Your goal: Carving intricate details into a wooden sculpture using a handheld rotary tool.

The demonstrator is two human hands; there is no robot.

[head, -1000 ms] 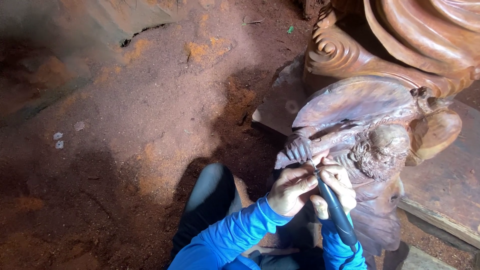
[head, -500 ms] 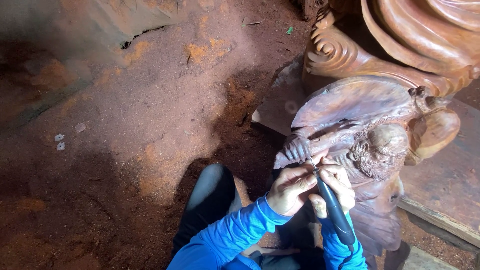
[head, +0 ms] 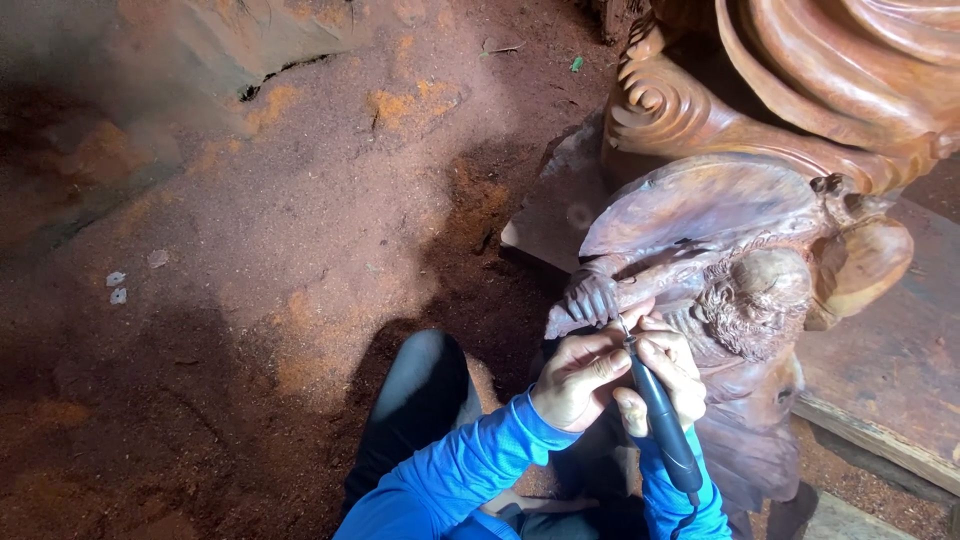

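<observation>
A carved wooden figure [head: 740,260] with a bearded head and a carved hand stands at the right. Both my hands press together just below the carved hand. My right hand [head: 665,375] grips a dark pen-shaped rotary tool [head: 660,420], its thin bit touching the wood near the carved fingers [head: 592,298]. My left hand [head: 578,375] wraps against the tool's front end and steadies it. Blue sleeves cover both forearms.
Reddish sawdust covers the ground [head: 300,250]. A larger carved piece with scrolls [head: 700,110] rises behind the figure. A wooden plank [head: 890,400] lies at the right. My dark-trousered knee [head: 420,390] is bent below. A concrete edge [head: 230,50] runs at upper left.
Almost nothing has changed; both hands stay on the tool at the same spot on the carving, with only a slight shift of the view.
</observation>
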